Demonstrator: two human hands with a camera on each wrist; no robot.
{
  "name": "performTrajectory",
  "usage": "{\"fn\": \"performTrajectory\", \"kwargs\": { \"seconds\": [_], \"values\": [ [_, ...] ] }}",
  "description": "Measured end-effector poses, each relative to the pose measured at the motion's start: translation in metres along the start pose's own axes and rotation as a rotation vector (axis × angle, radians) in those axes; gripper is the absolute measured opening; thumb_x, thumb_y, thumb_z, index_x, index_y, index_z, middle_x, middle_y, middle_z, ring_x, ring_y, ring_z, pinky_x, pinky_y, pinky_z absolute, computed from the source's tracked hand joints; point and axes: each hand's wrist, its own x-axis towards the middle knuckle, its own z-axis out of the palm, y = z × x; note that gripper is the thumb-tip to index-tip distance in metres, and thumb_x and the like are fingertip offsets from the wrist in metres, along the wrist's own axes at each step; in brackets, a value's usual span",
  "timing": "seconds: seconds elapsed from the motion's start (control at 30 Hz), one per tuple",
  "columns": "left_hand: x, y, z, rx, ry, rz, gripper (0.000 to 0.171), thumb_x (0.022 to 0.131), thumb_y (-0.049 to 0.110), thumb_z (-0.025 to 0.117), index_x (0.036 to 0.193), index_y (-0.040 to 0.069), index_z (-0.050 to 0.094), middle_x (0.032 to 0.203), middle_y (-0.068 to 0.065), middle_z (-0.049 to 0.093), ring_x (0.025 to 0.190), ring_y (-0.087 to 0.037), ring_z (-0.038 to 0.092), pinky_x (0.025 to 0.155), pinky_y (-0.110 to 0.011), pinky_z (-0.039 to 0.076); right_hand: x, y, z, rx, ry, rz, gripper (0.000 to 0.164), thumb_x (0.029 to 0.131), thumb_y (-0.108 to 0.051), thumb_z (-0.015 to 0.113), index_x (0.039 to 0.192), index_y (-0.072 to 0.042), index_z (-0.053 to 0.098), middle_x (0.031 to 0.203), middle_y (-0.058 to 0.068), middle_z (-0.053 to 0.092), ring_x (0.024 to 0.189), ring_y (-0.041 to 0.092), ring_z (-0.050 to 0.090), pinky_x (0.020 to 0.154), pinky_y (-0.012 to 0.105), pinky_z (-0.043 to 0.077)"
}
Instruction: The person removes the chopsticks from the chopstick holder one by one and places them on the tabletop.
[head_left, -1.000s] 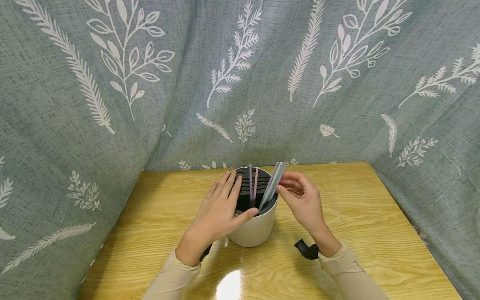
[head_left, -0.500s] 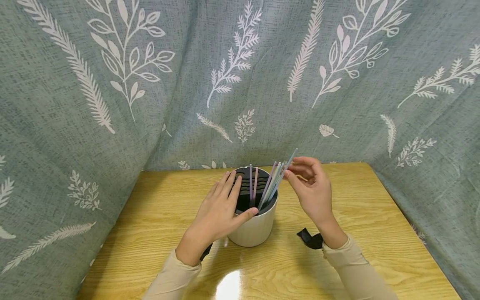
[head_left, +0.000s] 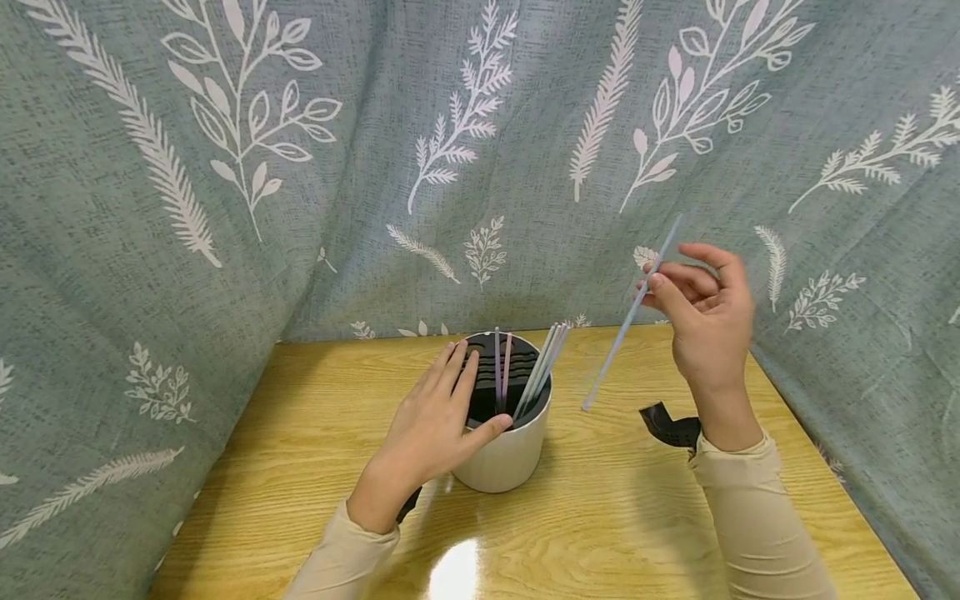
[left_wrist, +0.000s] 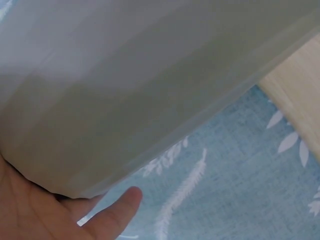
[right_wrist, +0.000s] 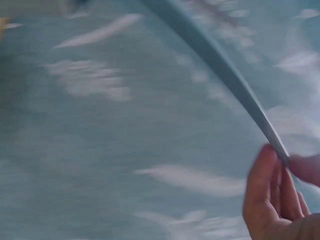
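A thin pale-blue straw [head_left: 628, 319] slants through the air, pinched between the thumb and fingers of my right hand [head_left: 712, 325]. The right wrist view shows the same straw [right_wrist: 220, 65] close up. Left of it stands a white round holder [head_left: 501, 463] with a black top insert. My left hand [head_left: 431, 417] rests over the holder's left side, fingers extended on the rim and thumb along the front. A purple straw and a pink straw [head_left: 506, 367] stand inside, and a bundle of pale straws [head_left: 542, 367] leans right. Their lower ends are hidden. In the left wrist view the holder's wall [left_wrist: 140, 100] fills most of the picture.
The wooden table [head_left: 600, 517] carries the holder near its back edge. Grey-green leaf-patterned cloth [head_left: 375, 125] hangs behind and at both sides. Black straps [head_left: 671, 427] are on the wrists.
My right hand has drawn the pale-blue straw out of the bundle and moved up and right with it. The left hand has stayed on the holder.
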Motion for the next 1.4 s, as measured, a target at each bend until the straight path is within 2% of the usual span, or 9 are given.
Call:
{"fn": "performTrajectory", "kwargs": {
  "seconds": [0.13, 0.27, 0.37, 0.47, 0.63, 0.8, 0.93, 1.27, 1.4],
  "values": [
    [0.000, -0.001, -0.001, 0.002, 0.004, -0.002, 0.098, 0.095, 0.076, 0.032, 0.159, 0.003, 0.024, 0.164, -0.017, 0.017, 0.152, -0.028, 0.008, 0.118, -0.044, 0.020, -0.013, 0.048, -0.026, -0.244, -0.141, 0.260, 0.040, 0.094, 0.006, 0.066, 0.131, 0.002, 0.053, 0.101, 0.016, 0.071, 0.082, 0.017, 0.070, 0.073, 0.031, 0.058],
    [0.000, -0.001, -0.001, 0.002, -0.004, -0.005, 0.098, 0.095, 0.077, 0.031, 0.159, 0.003, 0.023, 0.165, -0.016, 0.015, 0.152, -0.028, 0.007, 0.119, -0.043, 0.019, -0.033, 0.100, -0.046, -0.425, -0.259, 0.507, 0.046, 0.096, -0.002, 0.066, 0.137, 0.004, 0.046, 0.112, 0.027, 0.067, 0.089, 0.022, 0.071, 0.079, 0.040, 0.058],
    [0.000, -0.001, -0.001, 0.002, -0.008, -0.005, 0.098, 0.095, 0.077, 0.031, 0.159, 0.004, 0.022, 0.165, -0.016, 0.015, 0.152, -0.027, 0.006, 0.119, -0.043, 0.018, -0.045, 0.130, -0.057, -0.470, -0.289, 0.612, 0.048, 0.097, -0.001, 0.066, 0.139, 0.006, 0.045, 0.115, 0.031, 0.064, 0.094, 0.035, 0.070, 0.081, 0.047, 0.057],
    [0.000, -0.001, -0.001, -0.001, -0.009, -0.002, 0.098, 0.095, 0.077, 0.031, 0.159, 0.004, 0.022, 0.165, -0.016, 0.015, 0.152, -0.027, 0.005, 0.118, -0.044, 0.019, -0.053, 0.153, -0.063, -0.476, -0.304, 0.684, 0.047, 0.097, 0.001, 0.064, 0.139, 0.006, 0.044, 0.115, 0.032, 0.064, 0.097, 0.044, 0.066, 0.081, 0.049, 0.056],
    [0.000, -0.001, -0.001, 0.003, -0.004, 0.003, 0.098, 0.095, 0.077, 0.031, 0.159, 0.003, 0.022, 0.165, -0.017, 0.016, 0.152, -0.029, 0.008, 0.118, -0.044, 0.020, -0.060, 0.180, -0.068, -0.522, -0.335, 0.780, 0.047, 0.098, 0.000, 0.063, 0.140, 0.007, 0.044, 0.113, 0.030, 0.066, 0.094, 0.037, 0.069, 0.078, 0.045, 0.058],
    [0.000, -0.001, -0.001, 0.004, 0.005, 0.011, 0.098, 0.095, 0.076, 0.032, 0.159, 0.002, 0.024, 0.164, -0.018, 0.017, 0.151, -0.032, 0.013, 0.117, -0.046, 0.022, -0.064, 0.195, -0.070, -0.573, -0.344, 0.852, 0.044, 0.098, -0.002, 0.063, 0.138, 0.006, 0.046, 0.112, 0.028, 0.066, 0.088, 0.032, 0.070, 0.074, 0.040, 0.059],
    [0.000, -0.001, -0.001, -0.003, -0.003, 0.003, 0.098, 0.095, 0.077, 0.032, 0.159, 0.003, 0.022, 0.165, -0.017, 0.016, 0.151, -0.030, 0.010, 0.117, -0.046, 0.022, -0.064, 0.200, -0.071, -0.614, -0.364, 0.863, 0.041, 0.097, -0.002, 0.063, 0.135, 0.006, 0.048, 0.112, 0.027, 0.066, 0.087, 0.032, 0.070, 0.073, 0.039, 0.059],
    [0.000, 0.000, -0.002, 0.002, -0.014, -0.004, 0.099, 0.095, 0.077, 0.031, 0.159, 0.003, 0.022, 0.165, -0.016, 0.014, 0.152, -0.027, 0.006, 0.118, -0.044, 0.020, -0.064, 0.201, -0.069, -0.667, -0.384, 0.838, 0.038, 0.095, 0.002, 0.062, 0.130, 0.010, 0.050, 0.102, 0.026, 0.068, 0.079, 0.031, 0.071, 0.069, 0.038, 0.059],
    [0.000, 0.000, -0.002, -0.003, -0.011, -0.008, 0.099, 0.094, 0.078, 0.031, 0.159, 0.004, 0.022, 0.165, -0.015, 0.014, 0.152, -0.028, 0.007, 0.117, -0.045, 0.022, -0.064, 0.194, -0.067, -0.717, -0.394, 0.778, 0.036, 0.097, 0.000, 0.060, 0.130, 0.010, 0.050, 0.100, 0.024, 0.069, 0.076, 0.032, 0.070, 0.068, 0.040, 0.059]
  ]
}}
